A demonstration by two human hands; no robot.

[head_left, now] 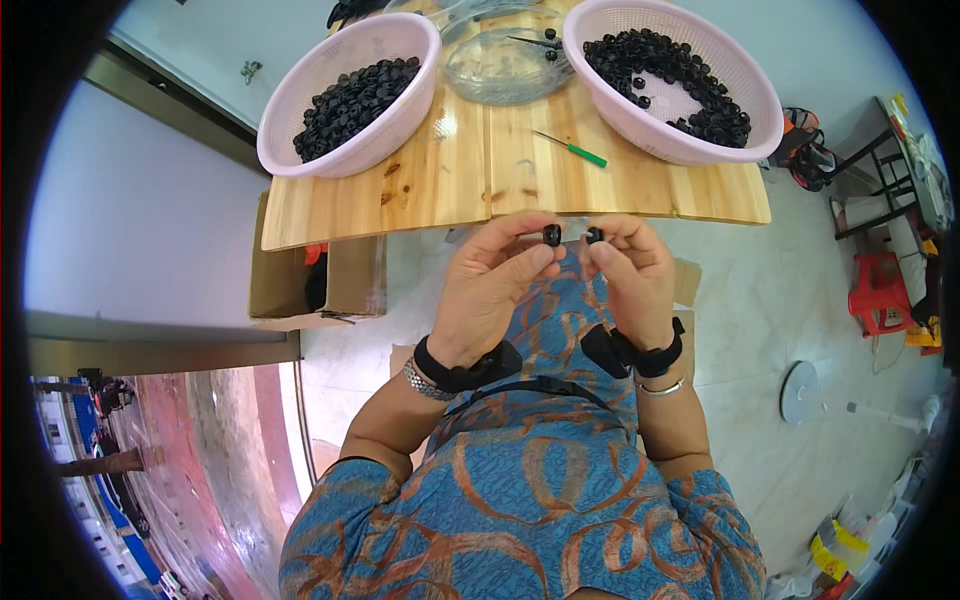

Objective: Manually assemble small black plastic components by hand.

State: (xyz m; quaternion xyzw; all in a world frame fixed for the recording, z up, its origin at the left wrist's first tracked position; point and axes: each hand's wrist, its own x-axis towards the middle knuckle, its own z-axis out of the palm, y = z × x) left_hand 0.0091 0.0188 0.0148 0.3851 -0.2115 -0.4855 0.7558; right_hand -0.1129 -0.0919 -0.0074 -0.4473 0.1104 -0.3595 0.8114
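Both hands are raised in front of the table's near edge, close together. My left hand (pixel 505 262) pinches a small black cylindrical part (pixel 551 235) between thumb and fingers. A second small black part (pixel 594 235) sits in the fingertips of my right hand (pixel 630 260); its exact kind is too small to make out. The two parts are a short gap apart. On the wooden table (pixel 470 180) beyond them lies a thin pointed tool with a green handle (pixel 586 155). Pink baskets stand at the left (pixel 425 75) and right (pixel 600 100), each holding many small black parts.
Between the baskets lies a clear plastic bag (pixel 490 75) with a dark pointed tool and a few black parts at it. An open cardboard box (pixel 355 270) stands below the table's left side. To the right are a red stool (pixel 880 290) and a round grey-white disc (pixel 800 392) on the floor.
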